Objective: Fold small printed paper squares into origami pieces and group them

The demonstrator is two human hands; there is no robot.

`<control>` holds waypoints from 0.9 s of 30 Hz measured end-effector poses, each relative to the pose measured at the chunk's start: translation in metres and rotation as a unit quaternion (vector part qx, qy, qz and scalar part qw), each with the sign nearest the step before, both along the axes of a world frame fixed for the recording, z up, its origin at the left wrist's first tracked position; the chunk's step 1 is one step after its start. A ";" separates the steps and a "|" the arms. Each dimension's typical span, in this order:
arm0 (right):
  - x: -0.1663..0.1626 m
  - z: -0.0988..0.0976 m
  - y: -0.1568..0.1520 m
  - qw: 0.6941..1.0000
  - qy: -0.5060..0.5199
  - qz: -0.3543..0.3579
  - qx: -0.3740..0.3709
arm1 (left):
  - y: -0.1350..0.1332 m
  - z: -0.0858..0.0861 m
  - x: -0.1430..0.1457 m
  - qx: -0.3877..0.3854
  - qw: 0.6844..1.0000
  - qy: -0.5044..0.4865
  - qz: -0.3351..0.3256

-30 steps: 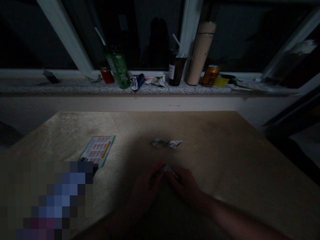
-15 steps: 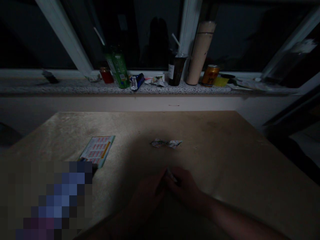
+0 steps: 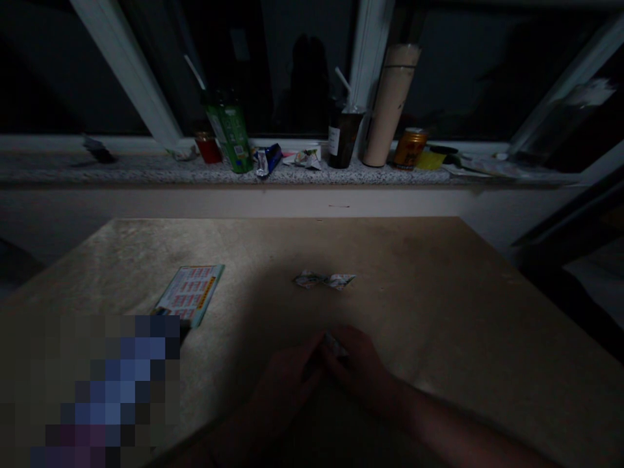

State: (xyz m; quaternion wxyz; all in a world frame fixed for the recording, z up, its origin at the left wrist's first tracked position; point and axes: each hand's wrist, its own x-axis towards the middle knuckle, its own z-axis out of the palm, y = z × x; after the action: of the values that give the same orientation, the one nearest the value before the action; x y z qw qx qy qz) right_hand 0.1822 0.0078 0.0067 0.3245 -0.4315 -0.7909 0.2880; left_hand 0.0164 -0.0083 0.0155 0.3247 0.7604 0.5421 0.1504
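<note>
The scene is dim. My left hand (image 3: 285, 380) and my right hand (image 3: 363, 370) meet at the near middle of a wooden table (image 3: 439, 292). Both pinch a small folded piece of paper (image 3: 334, 344) between their fingertips, just above the tabletop. Farther out lie two small folded paper pieces (image 3: 324, 280) side by side, touching at their tips. A printed leaflet (image 3: 191, 292) lies flat to the left of my hands.
A stone windowsill (image 3: 146, 170) runs along the back with a green bottle (image 3: 230, 133), a red jar (image 3: 208, 148), a dark cup with straw (image 3: 342, 133), a tall beige cup (image 3: 390, 104), an orange can (image 3: 410, 148) and wrappers. A blurred patch covers the lower left.
My hands have shifted slightly nearer to me on the table, still pinching the small paper. The two folded pieces and the leaflet stay put.
</note>
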 end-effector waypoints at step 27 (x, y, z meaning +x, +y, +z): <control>0.002 -0.009 0.002 0.998 -0.063 -0.009 0.008 | -0.009 0.007 0.002 0.082 0.997 0.000 -0.010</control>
State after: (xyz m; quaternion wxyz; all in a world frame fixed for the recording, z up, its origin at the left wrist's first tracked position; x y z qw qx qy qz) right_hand 0.1844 0.0102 -0.0025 0.2796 -0.4536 -0.8082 0.2508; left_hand 0.0181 -0.0170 0.0227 0.2632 0.7898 0.5200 0.1913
